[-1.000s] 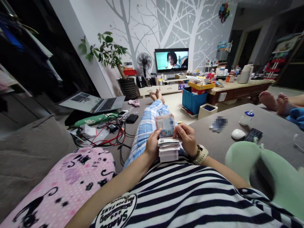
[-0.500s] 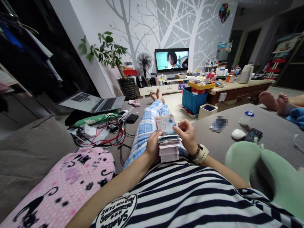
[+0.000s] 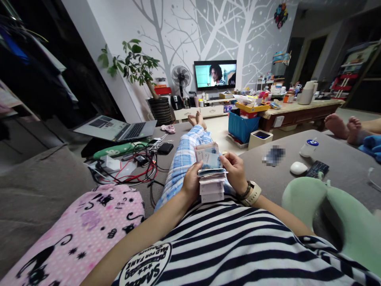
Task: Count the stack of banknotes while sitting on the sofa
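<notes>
A bundle of banknotes [image 3: 208,157] is held above my lap, its upper part standing up and the lower notes folded toward me in layers. My left hand [image 3: 191,179] grips the bundle at its left edge, thumb on the front. At the right edge, my right hand [image 3: 235,169] pinches the notes between thumb and curled fingers. Folded note ends [image 3: 212,188] hang below in several steps, over the striped shirt [image 3: 226,238]. A watch [image 3: 254,193] and a dark bracelet are on my right wrist. How many notes are pinched on the right is hidden.
Left lie an open laptop [image 3: 119,129], tangled cables [image 3: 143,165] and a pink cat-print cushion [image 3: 89,230]. On the right are a green neck pillow [image 3: 303,194], white mouse [image 3: 298,168], small black keyboard [image 3: 318,170] and lidded jar [image 3: 309,149]. Another person's feet [image 3: 345,127] rest further right.
My right hand has shifted slightly; its thumb has moved from the note's front to the right edge, and its fingers are more curled. My left hand keeps its hold.
</notes>
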Demonstrator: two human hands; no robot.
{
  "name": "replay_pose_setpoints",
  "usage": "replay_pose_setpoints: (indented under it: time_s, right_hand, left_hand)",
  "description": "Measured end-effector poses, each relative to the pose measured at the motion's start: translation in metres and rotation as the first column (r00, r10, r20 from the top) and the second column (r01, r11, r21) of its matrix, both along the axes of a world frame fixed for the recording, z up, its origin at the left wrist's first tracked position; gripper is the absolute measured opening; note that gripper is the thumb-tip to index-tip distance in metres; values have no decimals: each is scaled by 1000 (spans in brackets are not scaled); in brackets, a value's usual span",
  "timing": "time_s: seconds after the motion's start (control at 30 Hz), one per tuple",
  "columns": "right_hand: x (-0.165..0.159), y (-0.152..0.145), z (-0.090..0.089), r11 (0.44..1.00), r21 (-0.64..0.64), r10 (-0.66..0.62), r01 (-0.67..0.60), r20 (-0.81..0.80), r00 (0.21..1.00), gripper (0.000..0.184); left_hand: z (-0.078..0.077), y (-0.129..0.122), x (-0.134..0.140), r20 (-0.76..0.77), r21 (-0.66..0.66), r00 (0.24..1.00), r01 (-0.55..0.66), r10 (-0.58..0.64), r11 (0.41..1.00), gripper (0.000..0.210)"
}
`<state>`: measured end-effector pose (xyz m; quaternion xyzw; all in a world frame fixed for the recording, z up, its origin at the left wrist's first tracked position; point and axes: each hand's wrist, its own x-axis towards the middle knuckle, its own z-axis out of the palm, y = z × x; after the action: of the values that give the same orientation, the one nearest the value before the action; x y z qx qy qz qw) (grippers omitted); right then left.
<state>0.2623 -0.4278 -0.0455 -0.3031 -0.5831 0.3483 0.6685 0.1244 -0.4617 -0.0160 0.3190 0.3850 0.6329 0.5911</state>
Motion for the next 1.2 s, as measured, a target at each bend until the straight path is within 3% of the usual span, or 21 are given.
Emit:
replay_pose_setpoints:
  time_s: [0.27,0.6,1.2]
  right_hand:
    - [0,-5,3,998,67,-3,3,2,1000,36]
    - [-1,-9,6,994,92,67,-63,-40,997,28]
    - [-1,-7,3,989,112,109,-101,-62,992,20]
  left_hand:
    - [0,4,2,67,-47,996,63,-60,997,26]
    - [2,2,1,3,26,1000,30,-30,999,21]
    - [-13,11,-3,4,101,995,97,-98,990,25]
